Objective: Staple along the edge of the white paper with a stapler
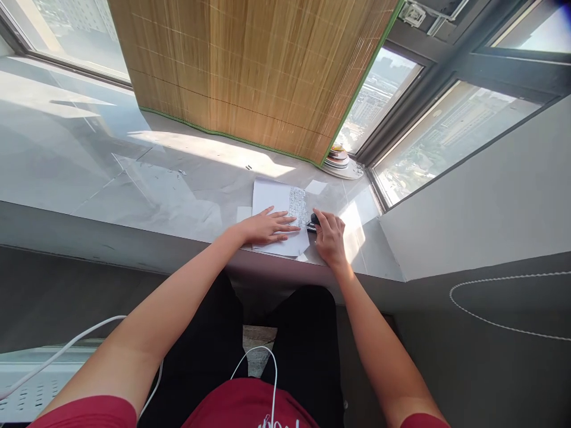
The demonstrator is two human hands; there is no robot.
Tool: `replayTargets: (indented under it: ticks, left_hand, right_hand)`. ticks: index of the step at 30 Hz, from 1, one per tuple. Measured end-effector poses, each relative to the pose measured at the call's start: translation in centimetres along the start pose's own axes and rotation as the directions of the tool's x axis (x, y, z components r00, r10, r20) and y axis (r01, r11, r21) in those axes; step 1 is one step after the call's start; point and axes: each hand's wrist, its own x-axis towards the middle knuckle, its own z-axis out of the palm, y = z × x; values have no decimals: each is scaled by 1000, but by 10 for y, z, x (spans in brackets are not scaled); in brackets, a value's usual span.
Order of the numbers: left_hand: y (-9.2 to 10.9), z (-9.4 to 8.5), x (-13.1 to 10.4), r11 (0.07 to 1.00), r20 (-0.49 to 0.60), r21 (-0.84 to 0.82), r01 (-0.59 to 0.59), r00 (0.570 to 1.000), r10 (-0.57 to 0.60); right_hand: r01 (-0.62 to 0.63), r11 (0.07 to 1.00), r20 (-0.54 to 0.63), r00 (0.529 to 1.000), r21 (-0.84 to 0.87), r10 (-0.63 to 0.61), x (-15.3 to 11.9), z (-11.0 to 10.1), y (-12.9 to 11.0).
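Observation:
A small stack of white paper sheets point(270, 196) lies on the tiled window sill, with a band of dense dark print along its right part. My left hand point(270, 227) rests flat on the sheets, fingers stretched toward the right edge. At that edge, my right hand point(330, 233) is closed around a black stapler point(314, 220). The stapler's jaw end meets the right margin of the paper; whether the sheets are between its jaws I cannot tell. Palm and fingers hide most of the stapler.
Two short dark strips point(248, 167) and some small bits point(182, 172) lie on the sill point(205, 178). Stacked round discs point(341, 163) stand in the right corner, by the windows. A bamboo blind point(250, 71) hangs behind. White paper pieces point(316, 187) lie near the sheets.

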Motion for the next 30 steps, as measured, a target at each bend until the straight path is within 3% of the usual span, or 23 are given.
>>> replayTargets:
  ticks: [7,13,22,30]
  left_hand:
    - [1,2,1,998,-9,20,59,998,-59]
    - [3,-1,1,997,4,49,62,998,-62]
    - [9,-6,0,995,0,39,95,995,-96]
    - [4,-1,1,996,-15,40,78,997,-77]
  right_hand:
    - [128,992,-29,991,9,-127,-3,1,3]
    - [119,992,-71,990,-50,-122,1,6,4]
    - [114,992,-13,993,-63,-115,17,16,2]
    - [200,980,31,979,4,-200,24,21,-4]
